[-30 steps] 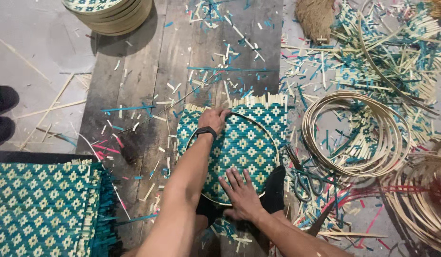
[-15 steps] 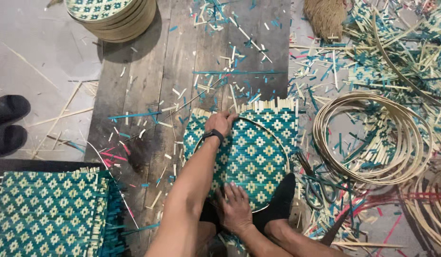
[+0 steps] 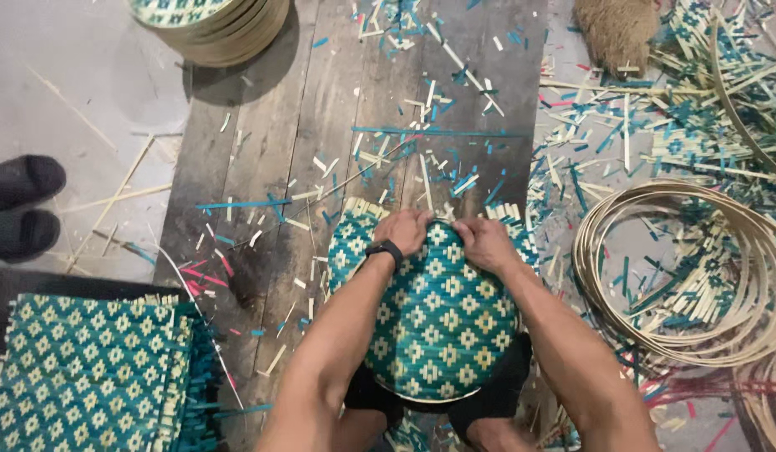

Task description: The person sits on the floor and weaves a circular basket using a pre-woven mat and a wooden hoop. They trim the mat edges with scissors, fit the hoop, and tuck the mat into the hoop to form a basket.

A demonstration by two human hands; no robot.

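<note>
A teal and cream woven mat [image 3: 438, 322] with a diamond pattern lies bulged into a dome on the wooden floor between my knees. My left hand [image 3: 405, 230], a black watch on its wrist, presses on the mat's far edge. Right beside it, my right hand [image 3: 486, 243] presses the same far edge. Both hands curl over the rim. Whether a hoop lies under the mat is hidden.
A pile of flat woven mats [image 3: 78, 377] lies at the lower left. Coiled cane hoops [image 3: 681, 276] sit at the right. Stacked round trays [image 3: 212, 25] stand at the top left. Strip offcuts litter the boards [image 3: 338, 109]. Dark socked feet [image 3: 20, 209] rest at the left edge.
My right hand moved from the mat's near edge up to the far edge beside my left hand. The mat has gone from flat to domed.
</note>
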